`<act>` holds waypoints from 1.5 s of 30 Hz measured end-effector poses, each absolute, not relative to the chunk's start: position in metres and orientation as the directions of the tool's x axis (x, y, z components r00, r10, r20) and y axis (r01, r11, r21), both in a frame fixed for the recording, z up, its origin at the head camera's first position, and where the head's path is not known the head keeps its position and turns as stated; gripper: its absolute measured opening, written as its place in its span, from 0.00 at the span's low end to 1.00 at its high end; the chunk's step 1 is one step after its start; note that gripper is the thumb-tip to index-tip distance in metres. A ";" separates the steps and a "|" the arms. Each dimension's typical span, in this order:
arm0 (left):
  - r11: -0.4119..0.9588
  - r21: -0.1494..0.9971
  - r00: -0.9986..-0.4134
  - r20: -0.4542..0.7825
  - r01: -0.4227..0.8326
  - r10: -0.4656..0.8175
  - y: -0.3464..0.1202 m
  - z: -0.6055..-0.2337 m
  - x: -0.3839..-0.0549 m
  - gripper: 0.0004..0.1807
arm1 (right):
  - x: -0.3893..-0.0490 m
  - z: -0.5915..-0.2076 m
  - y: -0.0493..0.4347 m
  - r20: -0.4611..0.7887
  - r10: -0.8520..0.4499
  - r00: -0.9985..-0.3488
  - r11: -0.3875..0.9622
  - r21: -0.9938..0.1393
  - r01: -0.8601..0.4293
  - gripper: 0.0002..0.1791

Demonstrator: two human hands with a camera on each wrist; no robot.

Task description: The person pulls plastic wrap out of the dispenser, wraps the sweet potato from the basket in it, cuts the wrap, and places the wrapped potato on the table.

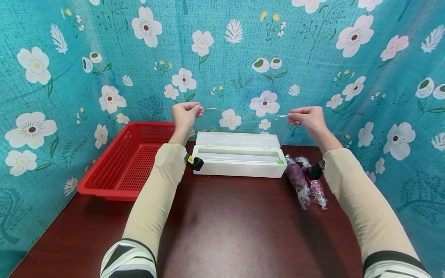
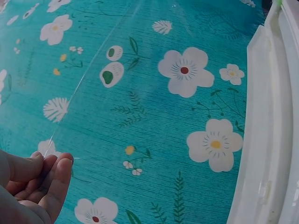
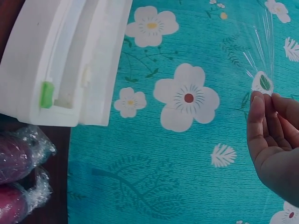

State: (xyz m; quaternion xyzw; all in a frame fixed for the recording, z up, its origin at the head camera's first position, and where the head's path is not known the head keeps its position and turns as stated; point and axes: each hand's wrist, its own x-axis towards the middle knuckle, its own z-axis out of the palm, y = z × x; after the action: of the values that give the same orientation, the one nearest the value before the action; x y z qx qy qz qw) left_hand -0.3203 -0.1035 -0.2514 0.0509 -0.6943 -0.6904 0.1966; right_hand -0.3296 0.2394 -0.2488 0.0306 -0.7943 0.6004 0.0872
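A sheet of clear plastic wrap (image 3: 261, 51) is stretched between both raised hands, its top edge showing as a thin bright line. My left hand (image 1: 187, 112) pinches one corner between thumb and fingertips. The opposite corner is pinched by my right hand (image 1: 307, 116), where the film gathers into creases. Below and between the hands stands a white plastic wrap dispenser box (image 1: 240, 170), its lid (image 1: 238, 139) raised at the back. A roll of wrap (image 1: 236, 156) lies inside it. At the box's right end sits a green slide cutter (image 3: 47, 94).
At the left stands a red plastic basket (image 1: 128, 166) with slotted walls. Two purple-red items (image 1: 299, 177) wrapped in clear film lie right of the box, under my right forearm. A floral teal cloth (image 1: 229, 77) hangs behind the dark wooden table (image 1: 222, 224).
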 end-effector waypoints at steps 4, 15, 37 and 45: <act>0.035 0.976 -0.914 0.215 0.216 -0.343 -0.104 -0.246 -0.320 0.10 | -0.329 -0.242 0.240 0.180 0.055 -0.982 0.249 -0.955 -0.161 0.07; 0.001 0.963 -0.912 0.254 0.268 -0.321 -0.106 -0.233 -0.314 0.10 | -0.322 -0.227 0.241 0.206 0.026 -0.978 0.187 -0.962 -0.198 0.06; 0.012 0.935 -0.914 0.348 0.354 -0.210 -0.120 -0.222 -0.281 0.11 | -0.290 -0.210 0.245 0.260 -0.048 -0.964 0.216 -0.940 -0.264 0.03; 0.074 0.917 -0.911 0.397 0.391 -0.108 -0.131 -0.228 -0.245 0.12 | -0.264 -0.218 0.253 0.271 -0.079 -0.959 0.327 -0.902 -0.281 0.07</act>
State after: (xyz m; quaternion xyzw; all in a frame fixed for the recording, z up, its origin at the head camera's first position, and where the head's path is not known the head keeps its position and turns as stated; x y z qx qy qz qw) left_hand -0.2446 -0.1315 -0.2277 -0.1000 -0.7089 -0.6732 0.1852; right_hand -0.2644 0.2530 -0.2180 0.1111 -0.8097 0.5694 0.0889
